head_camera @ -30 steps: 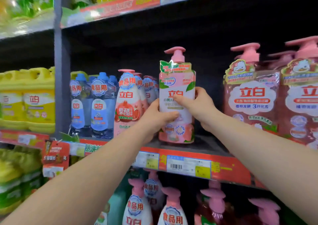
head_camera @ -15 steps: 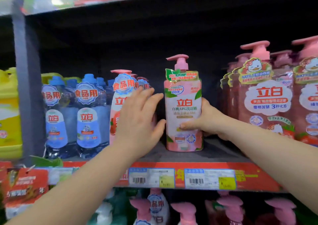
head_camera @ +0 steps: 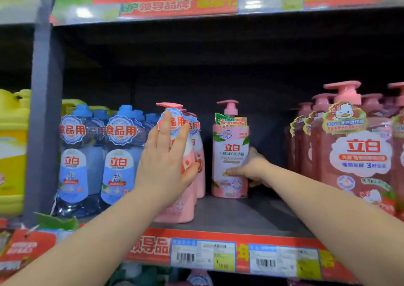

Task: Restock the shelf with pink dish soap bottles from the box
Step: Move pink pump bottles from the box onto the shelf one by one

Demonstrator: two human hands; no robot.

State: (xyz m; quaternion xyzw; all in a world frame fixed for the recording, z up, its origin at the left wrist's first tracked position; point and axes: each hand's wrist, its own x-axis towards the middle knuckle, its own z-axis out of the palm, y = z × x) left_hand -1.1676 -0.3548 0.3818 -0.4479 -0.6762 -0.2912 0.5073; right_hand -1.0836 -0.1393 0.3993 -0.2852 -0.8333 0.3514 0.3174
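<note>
While the right hand (head_camera: 251, 170) grips the pink bottle (head_camera: 230, 152) upright, the flat left hand (head_camera: 164, 161) should brace its neighbours (head_camera: 179, 208) against tipping.

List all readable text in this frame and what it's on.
"立白": pink pump bottle, held by the right hand.
"食品用": round tag on blue bottle.
"立白", "3": large pink bottle.
"品牌": upper shelf strip.
Price tags: too small to read.

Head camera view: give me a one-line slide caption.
Right hand grips a pink pump bottle standing on the shelf while the open left hand rests against neighbouring pink bottles.
</note>
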